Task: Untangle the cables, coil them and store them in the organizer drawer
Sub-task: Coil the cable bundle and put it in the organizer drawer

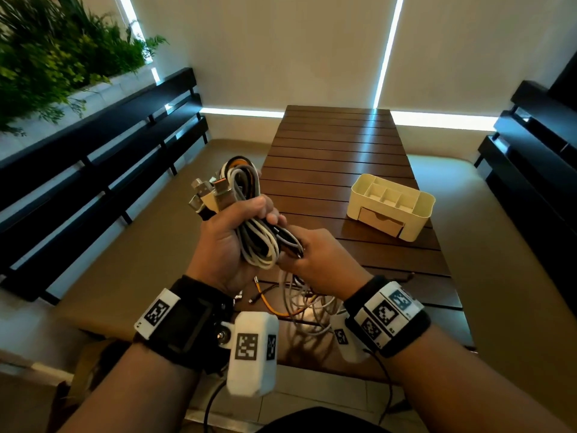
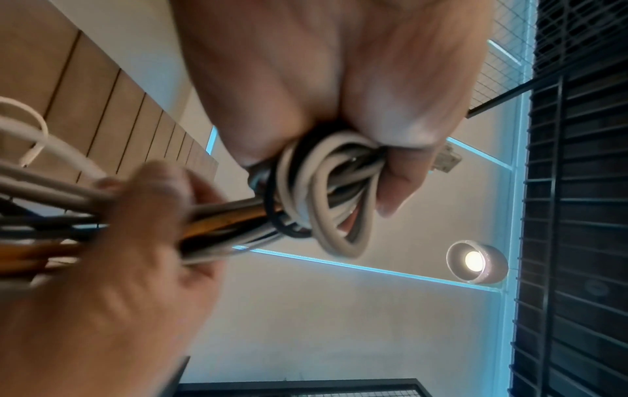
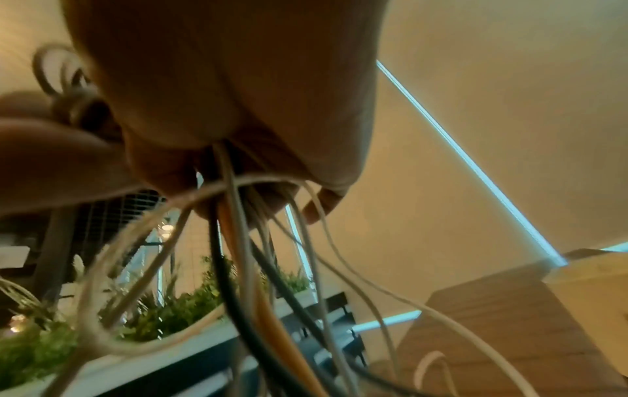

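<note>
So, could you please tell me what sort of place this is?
Probably a café or lounge seating nook, though I can't be sure: a slatted wooden table sits between dark slatted benches, with a planter of greenery behind and drawn blinds.

The right hand (image 2: 112, 241) is motion-blurred in the left-wrist view, hiding which cables (image 2: 217, 215) its fingers pinch.

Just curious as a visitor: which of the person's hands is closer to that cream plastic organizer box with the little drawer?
Right. The right hand holds cables just left of the cream organizer box; the left hand grips the cable bundle farther left.
</note>
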Action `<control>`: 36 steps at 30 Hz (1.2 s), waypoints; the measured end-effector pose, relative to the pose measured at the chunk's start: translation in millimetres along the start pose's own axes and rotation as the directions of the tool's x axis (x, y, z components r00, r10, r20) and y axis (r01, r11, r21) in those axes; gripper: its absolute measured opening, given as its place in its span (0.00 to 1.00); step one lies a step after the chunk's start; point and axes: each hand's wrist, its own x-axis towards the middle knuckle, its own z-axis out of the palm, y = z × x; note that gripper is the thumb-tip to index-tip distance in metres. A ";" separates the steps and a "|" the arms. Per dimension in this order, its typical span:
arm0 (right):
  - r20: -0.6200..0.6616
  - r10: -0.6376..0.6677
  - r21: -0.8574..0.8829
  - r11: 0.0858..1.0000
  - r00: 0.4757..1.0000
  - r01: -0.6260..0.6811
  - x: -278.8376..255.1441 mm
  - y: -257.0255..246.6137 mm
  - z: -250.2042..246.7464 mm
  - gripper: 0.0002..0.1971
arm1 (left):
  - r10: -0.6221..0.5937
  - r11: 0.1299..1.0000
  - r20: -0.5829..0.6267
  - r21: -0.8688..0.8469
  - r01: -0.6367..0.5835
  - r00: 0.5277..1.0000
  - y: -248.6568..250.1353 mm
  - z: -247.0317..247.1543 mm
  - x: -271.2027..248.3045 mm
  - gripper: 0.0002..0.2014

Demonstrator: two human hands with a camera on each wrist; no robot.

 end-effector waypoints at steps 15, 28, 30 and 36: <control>-0.053 0.212 -0.473 0.855 0.976 -0.211 -23.3 106.8 -16.3 0.27 | -0.064 0.996 -0.198 -0.068 0.052 0.978 13.1 -34.4 16.5 0.05; 0.198 0.395 -0.228 0.909 0.897 -0.350 -31.7 84.6 -32.9 0.57 | 0.008 1.000 -0.169 -0.028 -0.013 0.986 19.6 -34.3 17.5 0.05; 0.226 0.346 -0.103 0.938 0.910 -0.331 -30.9 66.1 -35.1 0.54 | 0.019 1.000 -0.167 -0.019 -0.022 0.986 20.1 -33.2 17.3 0.05; 0.042 0.271 0.026 0.962 0.962 -0.272 -24.9 23.1 -26.6 0.05 | 0.019 0.999 -0.171 -0.023 -0.023 0.985 20.3 -32.3 15.5 0.05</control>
